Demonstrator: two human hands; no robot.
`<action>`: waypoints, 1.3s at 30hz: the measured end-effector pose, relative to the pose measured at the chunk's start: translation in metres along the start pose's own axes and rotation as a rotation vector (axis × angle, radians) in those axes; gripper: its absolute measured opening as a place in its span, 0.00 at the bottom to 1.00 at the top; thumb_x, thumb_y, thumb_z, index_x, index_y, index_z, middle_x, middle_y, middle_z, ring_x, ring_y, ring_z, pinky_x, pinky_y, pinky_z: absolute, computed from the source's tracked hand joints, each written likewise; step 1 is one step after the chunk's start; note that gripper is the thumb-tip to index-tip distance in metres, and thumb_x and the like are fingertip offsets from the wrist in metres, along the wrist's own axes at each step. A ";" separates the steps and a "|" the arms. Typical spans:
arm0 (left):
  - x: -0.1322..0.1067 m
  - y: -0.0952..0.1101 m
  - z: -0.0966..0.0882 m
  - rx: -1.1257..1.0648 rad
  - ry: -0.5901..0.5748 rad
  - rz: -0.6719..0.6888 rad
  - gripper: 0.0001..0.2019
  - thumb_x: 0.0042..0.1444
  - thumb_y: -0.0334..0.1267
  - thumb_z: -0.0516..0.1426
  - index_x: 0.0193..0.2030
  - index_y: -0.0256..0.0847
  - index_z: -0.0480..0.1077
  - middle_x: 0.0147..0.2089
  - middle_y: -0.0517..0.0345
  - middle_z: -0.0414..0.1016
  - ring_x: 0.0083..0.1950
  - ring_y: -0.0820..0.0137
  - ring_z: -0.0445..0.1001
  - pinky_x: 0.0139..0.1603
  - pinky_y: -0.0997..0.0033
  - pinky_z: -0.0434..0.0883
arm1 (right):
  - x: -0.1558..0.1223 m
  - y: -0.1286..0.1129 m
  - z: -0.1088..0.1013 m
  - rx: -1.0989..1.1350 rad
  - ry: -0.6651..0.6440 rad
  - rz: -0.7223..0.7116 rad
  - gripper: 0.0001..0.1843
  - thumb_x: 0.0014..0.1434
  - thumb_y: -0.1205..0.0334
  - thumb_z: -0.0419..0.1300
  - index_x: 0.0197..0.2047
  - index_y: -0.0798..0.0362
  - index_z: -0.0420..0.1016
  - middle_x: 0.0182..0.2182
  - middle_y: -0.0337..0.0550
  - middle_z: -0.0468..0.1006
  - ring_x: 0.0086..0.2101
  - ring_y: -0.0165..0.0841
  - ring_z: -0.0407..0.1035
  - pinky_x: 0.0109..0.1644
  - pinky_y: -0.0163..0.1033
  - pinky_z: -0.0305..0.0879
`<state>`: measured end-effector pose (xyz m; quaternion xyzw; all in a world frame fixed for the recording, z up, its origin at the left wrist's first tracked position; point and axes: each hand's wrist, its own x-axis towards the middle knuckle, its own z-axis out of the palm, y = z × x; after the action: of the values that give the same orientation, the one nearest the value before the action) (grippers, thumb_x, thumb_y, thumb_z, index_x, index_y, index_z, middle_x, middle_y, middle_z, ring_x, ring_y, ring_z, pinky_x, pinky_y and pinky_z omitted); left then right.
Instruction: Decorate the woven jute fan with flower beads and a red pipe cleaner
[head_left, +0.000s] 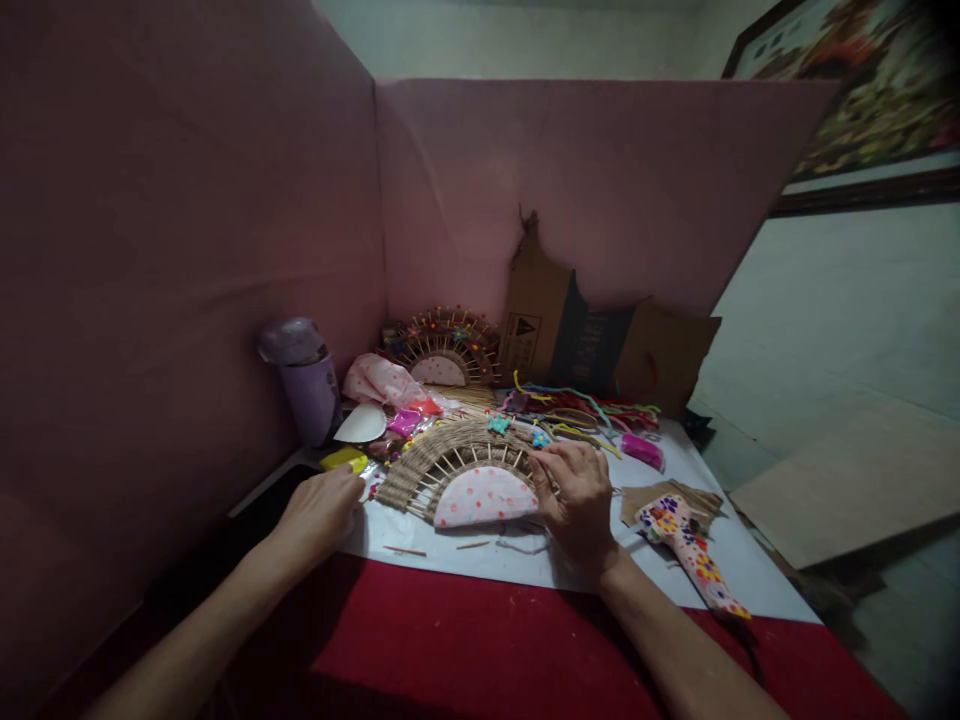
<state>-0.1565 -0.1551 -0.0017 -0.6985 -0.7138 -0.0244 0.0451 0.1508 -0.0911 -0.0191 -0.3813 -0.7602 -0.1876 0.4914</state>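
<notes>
A half-round woven fan point(442, 450) of brown twine on thin sticks lies before me. Its centre is a half-disc of white cloth with pink dots point(484, 497), and teal and blue star shapes point(498, 425) sit along its outer edge. My right hand point(577, 495) is closed on the fan's right side, fingers just below the blue star. At the fan's left end, my left hand point(322, 512) has its fingers curled together beside a yellow packet point(346, 459); what they hold, if anything, is hidden.
Around the fan are a flowered glue gun point(694, 550) on cardboard, a magenta packet point(643, 451), coloured cords point(570, 415), a white oval piece point(361, 424) and a purple bottle point(309, 390). A similar fan point(439, 350) and torn cardboard point(600, 350) stand behind. Pink panels enclose the left and back.
</notes>
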 end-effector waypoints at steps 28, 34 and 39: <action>0.063 0.140 0.021 -1.671 0.194 0.048 0.10 0.43 0.43 0.61 0.28 0.40 0.68 0.23 0.64 0.66 0.22 0.76 0.62 0.24 0.75 0.60 | -0.008 -0.040 -0.002 0.229 -0.248 -0.092 0.07 0.59 0.66 0.52 0.34 0.54 0.71 0.27 0.43 0.72 0.32 0.34 0.64 0.37 0.42 0.57; 0.052 0.139 0.010 -1.208 0.361 0.228 0.13 0.55 0.42 0.52 0.22 0.41 0.64 0.20 0.64 0.63 0.24 0.74 0.61 0.28 0.74 0.58 | -0.012 -0.039 -0.002 0.287 -0.238 -0.081 0.05 0.58 0.68 0.54 0.34 0.54 0.71 0.28 0.43 0.73 0.32 0.34 0.63 0.38 0.42 0.57; 0.066 0.104 -0.006 -0.908 0.661 0.067 0.07 0.55 0.35 0.49 0.34 0.41 0.68 0.30 0.58 0.71 0.32 0.70 0.68 0.34 0.74 0.62 | -0.012 -0.037 -0.001 0.317 -0.227 -0.077 0.04 0.58 0.69 0.55 0.35 0.53 0.71 0.27 0.43 0.73 0.32 0.35 0.63 0.37 0.42 0.58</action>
<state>-0.0534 -0.0872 0.0074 -0.6251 -0.5570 -0.5455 -0.0382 0.1256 -0.1202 -0.0256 -0.2886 -0.8447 -0.0402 0.4490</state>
